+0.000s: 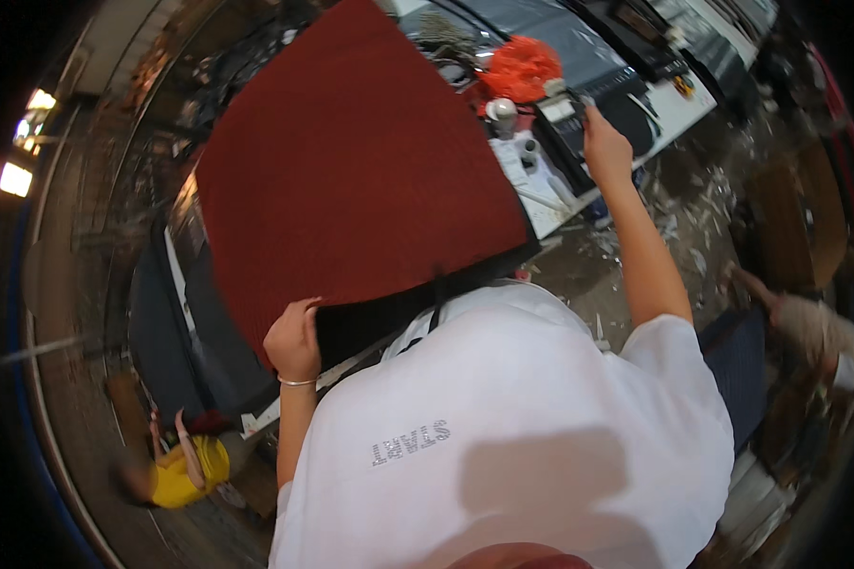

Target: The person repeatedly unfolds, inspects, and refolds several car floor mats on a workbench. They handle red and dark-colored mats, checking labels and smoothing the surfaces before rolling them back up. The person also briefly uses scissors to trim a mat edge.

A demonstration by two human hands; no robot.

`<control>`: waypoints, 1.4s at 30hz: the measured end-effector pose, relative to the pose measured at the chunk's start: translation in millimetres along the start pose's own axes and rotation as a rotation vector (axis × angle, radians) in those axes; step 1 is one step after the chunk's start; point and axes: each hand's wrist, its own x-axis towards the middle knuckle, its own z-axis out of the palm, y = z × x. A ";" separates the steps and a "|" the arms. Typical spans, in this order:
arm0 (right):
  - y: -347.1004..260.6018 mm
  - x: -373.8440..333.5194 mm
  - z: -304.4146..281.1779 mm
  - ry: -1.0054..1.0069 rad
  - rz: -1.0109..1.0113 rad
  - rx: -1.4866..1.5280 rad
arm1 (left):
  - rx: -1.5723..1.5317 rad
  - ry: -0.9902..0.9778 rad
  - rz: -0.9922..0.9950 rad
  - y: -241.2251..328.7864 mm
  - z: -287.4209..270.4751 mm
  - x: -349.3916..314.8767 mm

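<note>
Worktable (685,110), white where its surface shows at the far right, with a dark red sheet (365,161) spread over its middle. The sheet is the piece in hand: it reaches from the far side to just before the person's waist, and a black layer shows along its near edge. Left of it lie dark grey pieces (220,337). The person wears a white shirt (503,398). A co-worker in a yellow top (192,474) appears at the near left; another, in pale clothing (816,337), is at the right, blurred. Right of the sheet, on the far part of the table, sits a crumpled orange-red plastic bag (522,68). The left hand (294,341) pinches the sheet at its near left edge, fingers bent over the border. The right hand (607,150) is raised at the table's right side, apart from the sheet, its fingers curled; whether they close on the small pale item at their tips cannot be told. A whitish canister (503,116) stands just beyond the sheet's right edge. A thin bracelet (297,382) circles the left wrist.
</note>
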 end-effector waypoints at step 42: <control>-335.3 13.4 31.5 -0.139 -0.947 0.329 | 0.331 -0.084 0.095 -260.0 -4.5 -11.2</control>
